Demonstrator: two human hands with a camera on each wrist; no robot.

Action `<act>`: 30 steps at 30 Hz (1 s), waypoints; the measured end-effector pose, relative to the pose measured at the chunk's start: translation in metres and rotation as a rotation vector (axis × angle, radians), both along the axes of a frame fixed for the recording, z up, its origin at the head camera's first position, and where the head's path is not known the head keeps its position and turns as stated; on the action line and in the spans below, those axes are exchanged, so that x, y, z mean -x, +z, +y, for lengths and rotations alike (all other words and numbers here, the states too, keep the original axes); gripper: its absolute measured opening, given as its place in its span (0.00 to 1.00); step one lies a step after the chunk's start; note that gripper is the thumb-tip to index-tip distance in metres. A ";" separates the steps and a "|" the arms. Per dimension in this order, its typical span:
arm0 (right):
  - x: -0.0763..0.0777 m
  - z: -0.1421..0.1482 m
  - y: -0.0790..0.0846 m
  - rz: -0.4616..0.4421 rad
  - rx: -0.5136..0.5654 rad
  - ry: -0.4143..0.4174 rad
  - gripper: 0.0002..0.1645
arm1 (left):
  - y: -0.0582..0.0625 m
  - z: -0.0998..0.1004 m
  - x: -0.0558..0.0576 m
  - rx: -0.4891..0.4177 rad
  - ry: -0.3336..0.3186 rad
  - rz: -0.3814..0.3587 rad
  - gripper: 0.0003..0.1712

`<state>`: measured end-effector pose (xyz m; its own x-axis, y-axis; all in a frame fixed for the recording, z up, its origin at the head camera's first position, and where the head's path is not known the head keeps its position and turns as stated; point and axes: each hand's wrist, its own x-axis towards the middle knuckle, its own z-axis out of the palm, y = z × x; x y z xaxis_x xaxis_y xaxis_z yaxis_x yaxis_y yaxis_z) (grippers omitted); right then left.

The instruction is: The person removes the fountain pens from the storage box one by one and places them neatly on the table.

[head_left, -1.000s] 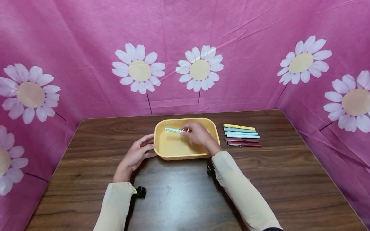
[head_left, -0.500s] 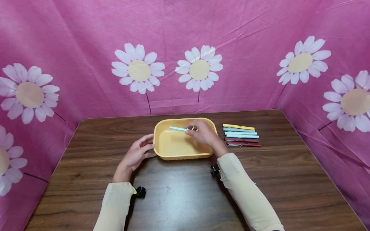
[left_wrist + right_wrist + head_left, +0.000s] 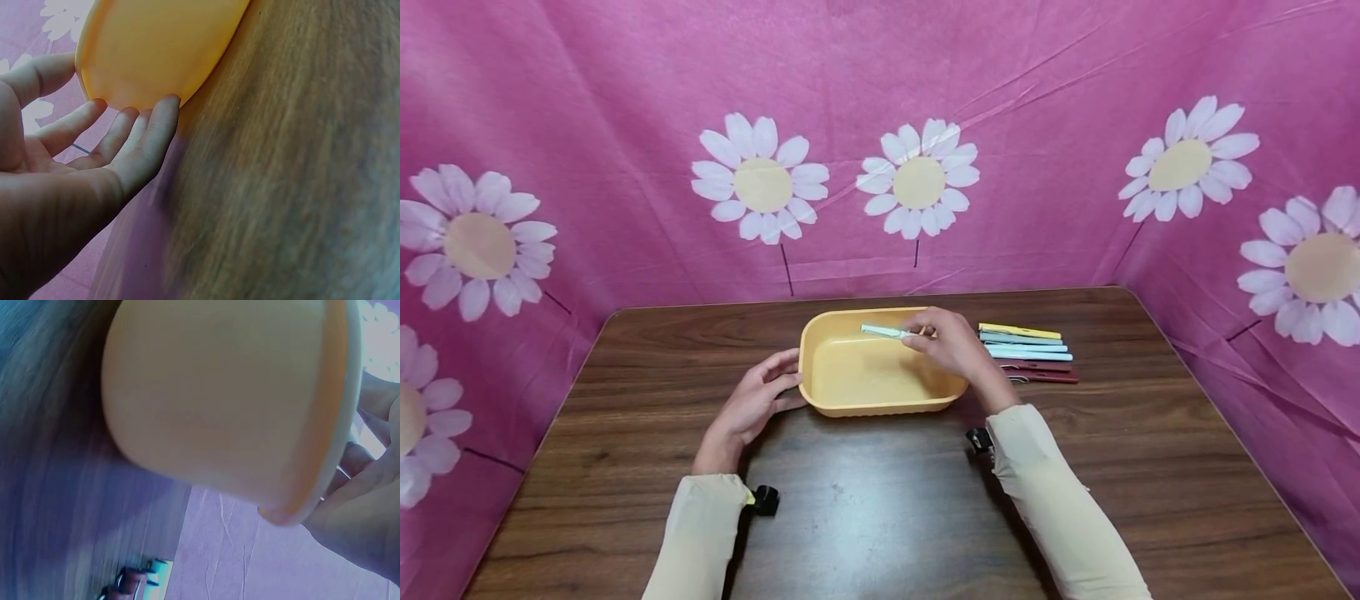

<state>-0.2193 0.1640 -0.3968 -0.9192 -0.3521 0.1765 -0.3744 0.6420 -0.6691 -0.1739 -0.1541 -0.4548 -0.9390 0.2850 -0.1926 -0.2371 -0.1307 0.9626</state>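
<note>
A yellow rectangular plastic tub (image 3: 850,375) stands on the wooden table. My left hand (image 3: 758,392) rests its fingertips against the tub's left end; the left wrist view shows those fingers (image 3: 150,140) loosely extended at the wall. Over the tub's right part, my right hand (image 3: 953,342) pinches a pale mint-green pen (image 3: 883,332) by one end, its other end pointing left above the tub. In the right wrist view the tub's outer wall (image 3: 225,394) hides most of the pen and part of the hand (image 3: 362,512).
Right of the tub lies a row of pens: a yellow one (image 3: 1026,331), a grey-teal one (image 3: 1026,339), light blue ones (image 3: 1037,354) and maroon ones (image 3: 1048,376). A pink cloth (image 3: 850,267) with daisies hangs behind and beside the table (image 3: 850,500).
My right hand has moved to the right with the mint-green pen, towards the tub's right end, and now overlaps the left ends of the pen row. The left hand has stayed put.
</note>
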 end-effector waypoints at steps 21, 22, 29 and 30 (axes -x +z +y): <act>-0.014 0.038 0.002 0.042 -0.006 -0.057 0.10 | -0.001 0.002 0.002 0.005 0.008 0.001 0.31; -0.014 0.041 0.002 0.042 -0.008 -0.064 0.10 | -0.001 0.002 0.003 0.004 0.007 0.000 0.31; -0.017 0.058 0.003 0.045 -0.029 -0.078 0.11 | 0.000 0.001 0.003 0.005 0.007 0.005 0.31; -0.017 0.060 0.002 0.047 -0.037 -0.080 0.11 | 0.000 0.001 0.003 0.006 0.006 0.006 0.32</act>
